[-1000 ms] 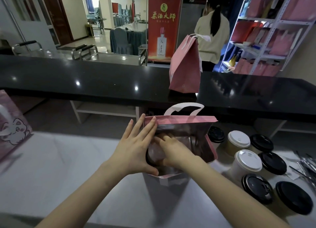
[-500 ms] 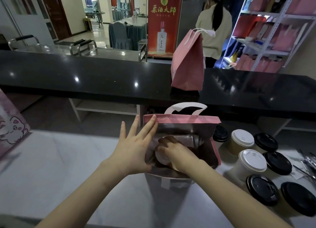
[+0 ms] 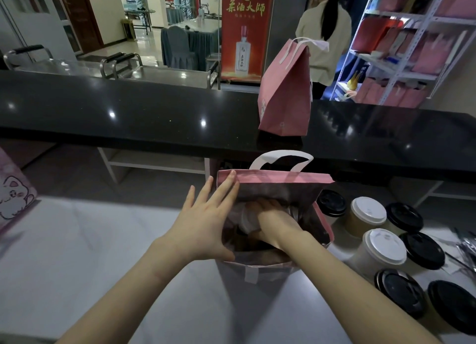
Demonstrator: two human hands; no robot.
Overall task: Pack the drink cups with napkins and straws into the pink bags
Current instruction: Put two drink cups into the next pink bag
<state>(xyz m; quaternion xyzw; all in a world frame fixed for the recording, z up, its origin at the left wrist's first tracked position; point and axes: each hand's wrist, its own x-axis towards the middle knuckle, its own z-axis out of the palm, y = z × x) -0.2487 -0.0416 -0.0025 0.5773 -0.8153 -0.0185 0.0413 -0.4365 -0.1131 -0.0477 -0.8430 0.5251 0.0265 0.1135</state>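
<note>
An open pink bag (image 3: 273, 178) with a white handle stands on the white table (image 3: 77, 253) in front of me. My left hand (image 3: 203, 225) lies against its left wall with fingers spread and the thumb at the near rim, holding it. My right hand (image 3: 273, 214) reaches down inside the bag, closed around a white-lidded drink cup (image 3: 246, 218). Most of that cup is hidden by the bag and my hand. Right of the bag stand several more cups, such as a white-lidded cup (image 3: 385, 245) and a black-lidded cup (image 3: 399, 291).
A second pink bag (image 3: 286, 96) stands closed on the black counter (image 3: 128, 117) behind. Part of a bag with a cat drawing (image 3: 13, 194) shows at the left edge. Wrapped straws (image 3: 466, 251) lie at the far right. A person (image 3: 324, 29) stands by shelves beyond the counter.
My right hand has sunk deeper into the bag with the cup. My left hand's fingers have slid up to the bag's far left corner.
</note>
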